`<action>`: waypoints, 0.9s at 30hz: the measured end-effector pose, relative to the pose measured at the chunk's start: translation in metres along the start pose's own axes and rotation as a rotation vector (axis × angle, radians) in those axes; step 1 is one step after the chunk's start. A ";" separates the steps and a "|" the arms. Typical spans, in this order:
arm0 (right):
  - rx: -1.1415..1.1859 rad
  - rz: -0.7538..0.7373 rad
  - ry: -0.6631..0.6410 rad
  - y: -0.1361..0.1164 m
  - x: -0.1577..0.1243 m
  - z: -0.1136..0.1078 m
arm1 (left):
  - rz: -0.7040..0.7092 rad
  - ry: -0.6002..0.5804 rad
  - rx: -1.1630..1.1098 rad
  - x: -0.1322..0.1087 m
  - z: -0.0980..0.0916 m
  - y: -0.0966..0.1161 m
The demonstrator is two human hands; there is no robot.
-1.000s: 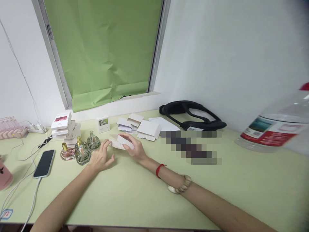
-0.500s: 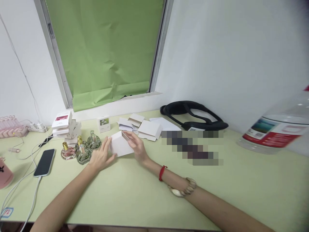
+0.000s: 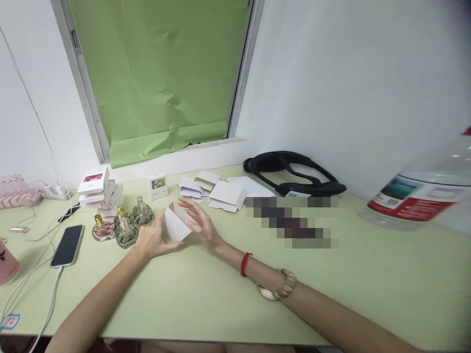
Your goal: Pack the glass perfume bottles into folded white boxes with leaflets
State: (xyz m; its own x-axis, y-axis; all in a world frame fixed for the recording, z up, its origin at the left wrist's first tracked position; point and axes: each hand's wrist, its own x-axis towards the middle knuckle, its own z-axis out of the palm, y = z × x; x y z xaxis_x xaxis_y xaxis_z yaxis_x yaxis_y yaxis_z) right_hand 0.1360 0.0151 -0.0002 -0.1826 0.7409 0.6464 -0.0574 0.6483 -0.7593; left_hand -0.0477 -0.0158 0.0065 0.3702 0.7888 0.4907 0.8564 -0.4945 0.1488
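From my seat, the tabletop (image 3: 228,304) begins at far left with a pink cup (image 3: 8,264), whose contents I can't see, and a phone (image 3: 68,246) plugged into a white cable. Behind the phone is an uneven stack of white boxes (image 3: 92,182); I can't tell what they hold. Four small glass bottles (image 3: 127,238) stand capped and unboxed, one pinkish, three clear to greenish; I can't read their fill levels. A printed box (image 3: 159,188) stands upright, closed, behind them.

Just beside the bottles, my left hand (image 3: 151,239) pinches a plain white box (image 3: 176,225) between thumb and fingers, tilted, with its top seemingly open. I can't see inside. My right hand (image 3: 205,228) has its fingers spread at that top edge; whether they touch, I can't tell.

As I judge it, this box has its shape but isn't closed. Further right, more white cartons (image 3: 227,194) lie open, unfinished by my reckoning, short of a black headset (image 3: 294,174) and a large plastic jug (image 3: 412,196).
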 end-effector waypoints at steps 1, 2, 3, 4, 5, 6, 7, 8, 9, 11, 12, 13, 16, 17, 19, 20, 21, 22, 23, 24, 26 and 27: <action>0.005 0.002 0.024 0.000 0.000 0.000 | 0.006 0.009 -0.002 0.000 0.000 0.000; 0.010 0.011 0.038 0.001 0.001 0.001 | 0.010 0.016 -0.004 0.000 0.001 0.000; 0.012 0.026 0.044 0.001 0.001 0.001 | 0.013 0.023 -0.006 0.000 0.002 -0.001; 0.011 0.045 0.041 0.002 0.001 0.001 | 0.013 0.029 -0.009 0.000 0.002 -0.001; 0.005 0.065 0.041 0.003 0.000 0.001 | 0.012 0.036 -0.011 0.000 0.003 -0.001; -0.004 0.084 0.043 0.003 0.000 0.000 | 0.013 0.043 -0.014 0.000 0.003 -0.002; -0.015 0.099 0.042 0.003 -0.001 0.000 | 0.016 0.052 -0.015 0.000 0.003 -0.002; -0.026 0.107 0.034 0.003 -0.001 0.001 | 0.020 0.066 -0.011 -0.001 0.004 -0.002; -0.037 0.107 0.018 0.003 -0.002 0.001 | 0.025 0.084 -0.002 -0.001 0.004 -0.002; -0.059 0.084 -0.035 0.001 -0.002 0.001 | 0.034 0.125 0.022 -0.001 0.005 -0.003; -0.066 0.065 -0.060 0.000 -0.002 0.002 | 0.038 0.145 0.028 -0.001 0.006 -0.003; -0.070 0.046 -0.076 -0.002 -0.002 0.002 | 0.043 0.161 0.024 -0.001 0.006 -0.003; -0.082 0.009 -0.091 -0.004 -0.002 0.002 | 0.086 0.190 -0.044 0.000 0.007 -0.005; -0.092 0.003 -0.090 -0.005 -0.003 0.001 | 0.105 0.196 -0.074 0.000 0.008 -0.005; -0.118 0.001 -0.092 -0.005 -0.003 0.001 | 0.130 0.193 -0.126 0.000 0.009 -0.007; -0.127 0.004 -0.095 -0.005 -0.003 0.001 | 0.127 0.182 -0.146 0.000 0.010 -0.007; -0.132 0.010 -0.098 -0.005 -0.003 0.001 | 0.114 0.163 -0.162 0.000 0.010 -0.008; -0.132 0.019 -0.095 -0.005 -0.003 0.002 | 0.095 0.140 -0.175 0.000 0.010 -0.008; -0.127 0.030 -0.085 -0.005 -0.004 0.004 | 0.075 0.122 -0.185 0.000 0.010 -0.008; -0.121 0.042 -0.069 -0.004 -0.005 0.006 | 0.059 0.111 -0.192 0.000 0.011 -0.009; -0.117 0.068 -0.021 -0.002 -0.007 0.012 | 0.047 0.111 -0.193 -0.001 0.011 -0.009; -0.122 0.081 0.000 -0.001 -0.009 0.014 | 0.045 0.119 -0.188 -0.001 0.011 -0.010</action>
State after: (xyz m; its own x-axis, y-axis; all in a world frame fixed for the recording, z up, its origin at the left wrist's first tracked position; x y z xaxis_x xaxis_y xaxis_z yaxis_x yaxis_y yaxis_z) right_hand 0.1235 0.0056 -0.0066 -0.1820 0.7913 0.5836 0.0775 0.6033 -0.7938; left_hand -0.0527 -0.0079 -0.0048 0.3523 0.7213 0.5963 0.7536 -0.5964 0.2762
